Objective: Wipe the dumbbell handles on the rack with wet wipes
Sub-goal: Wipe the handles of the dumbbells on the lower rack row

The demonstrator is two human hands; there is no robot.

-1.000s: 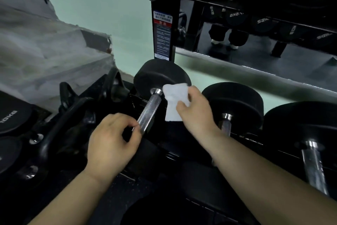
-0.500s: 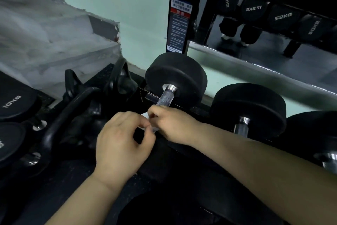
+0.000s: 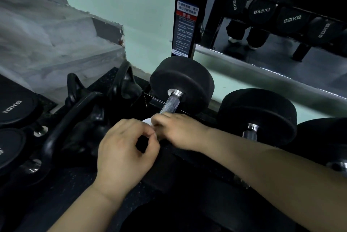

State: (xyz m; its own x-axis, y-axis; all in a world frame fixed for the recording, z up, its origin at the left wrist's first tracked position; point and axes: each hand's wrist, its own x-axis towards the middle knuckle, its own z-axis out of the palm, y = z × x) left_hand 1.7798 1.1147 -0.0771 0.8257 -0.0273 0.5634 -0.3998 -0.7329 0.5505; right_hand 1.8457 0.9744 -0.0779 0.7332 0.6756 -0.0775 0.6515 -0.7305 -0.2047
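Observation:
A black dumbbell (image 3: pixel 183 81) lies on the rack with its knurled chrome handle (image 3: pixel 171 103) pointing toward me. My right hand (image 3: pixel 181 131) covers the lower part of that handle and grips a white wet wipe (image 3: pixel 148 120), of which only a small corner shows. My left hand (image 3: pixel 125 149) sits just left of it, its thumb and forefinger pinched together at the wipe's edge. The near head of this dumbbell is hidden under my hands.
A second dumbbell (image 3: pixel 261 117) and a third one's handle (image 3: pixel 339 166) lie to the right. Kettlebells (image 3: pixel 124 85) and 10 kg plates (image 3: pixel 15 107) crowd the left. A black rack post (image 3: pixel 185 28) with a warning label stands behind, beside a mirror (image 3: pixel 272 30).
My right hand brought the wipe from the top of the handle down to its lower part, next to my left hand. The camera view shifted left and down.

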